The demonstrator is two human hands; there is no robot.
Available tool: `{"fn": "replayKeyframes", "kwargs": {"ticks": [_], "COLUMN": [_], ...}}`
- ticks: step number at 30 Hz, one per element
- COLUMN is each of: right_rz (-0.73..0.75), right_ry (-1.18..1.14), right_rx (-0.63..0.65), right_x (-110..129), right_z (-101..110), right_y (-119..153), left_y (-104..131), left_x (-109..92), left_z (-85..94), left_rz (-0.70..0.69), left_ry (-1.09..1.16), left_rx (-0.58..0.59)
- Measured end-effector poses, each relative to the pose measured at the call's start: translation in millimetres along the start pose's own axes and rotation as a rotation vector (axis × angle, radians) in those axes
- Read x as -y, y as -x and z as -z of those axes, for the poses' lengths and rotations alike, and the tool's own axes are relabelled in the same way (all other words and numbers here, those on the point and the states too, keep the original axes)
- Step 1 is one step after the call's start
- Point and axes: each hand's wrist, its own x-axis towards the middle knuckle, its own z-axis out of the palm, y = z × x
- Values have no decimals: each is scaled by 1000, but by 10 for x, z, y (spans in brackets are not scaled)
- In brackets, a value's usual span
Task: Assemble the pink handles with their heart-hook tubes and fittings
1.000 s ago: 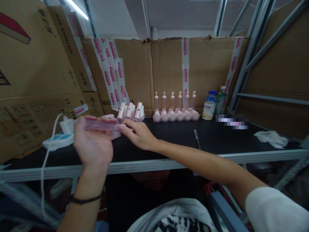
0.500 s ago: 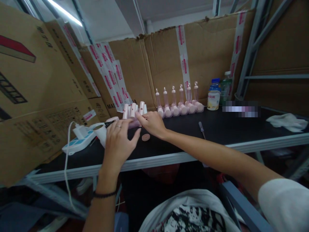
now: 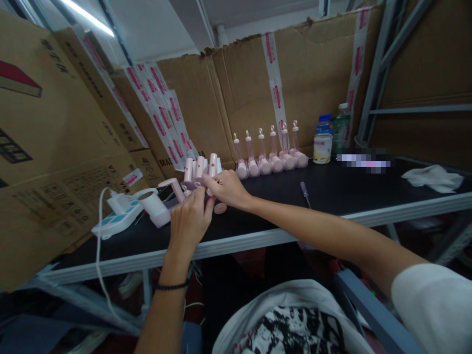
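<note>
My left hand (image 3: 190, 216) and my right hand (image 3: 228, 191) meet over the black tabletop. Their fingers are pinched together around something small and pale, mostly covered by the fingertips. Just behind them stand several pink cylinders (image 3: 200, 168) with a small dark mark on each. Below my right hand lies a flat pink disc (image 3: 220, 208). To the left of my left hand are a pink curved piece (image 3: 174, 185) and a white cup-like cylinder (image 3: 155, 207) lying tilted. Along the cardboard, to the right, runs a row of pink round-based devices (image 3: 265, 166) with clear upright tubes and looped tips.
A white power strip (image 3: 118, 223) with a plugged-in cable sits at the left. On the right are a screwdriver (image 3: 305, 194), a white-labelled bottle (image 3: 323, 142), a green bottle (image 3: 341, 129) and a crumpled white cloth (image 3: 432, 178). Cardboard walls (image 3: 243, 93) enclose the back and left.
My left hand has moved right and its fingers have closed in beside my right hand's fingers. The pink curved piece and white cylinder now show more fully.
</note>
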Motion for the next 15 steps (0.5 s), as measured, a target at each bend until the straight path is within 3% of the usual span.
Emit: {"fn": "replayKeyframes", "kwargs": {"ticks": [15], "right_rz": [22], "right_ry": [-26], "right_rx": [132], "right_x": [40], "right_z": [15], "right_y": [25], "left_y": [36], "left_x": [123], "left_z": [16], "left_rz": [3], "left_ry": [127], "left_rx": [60]}}
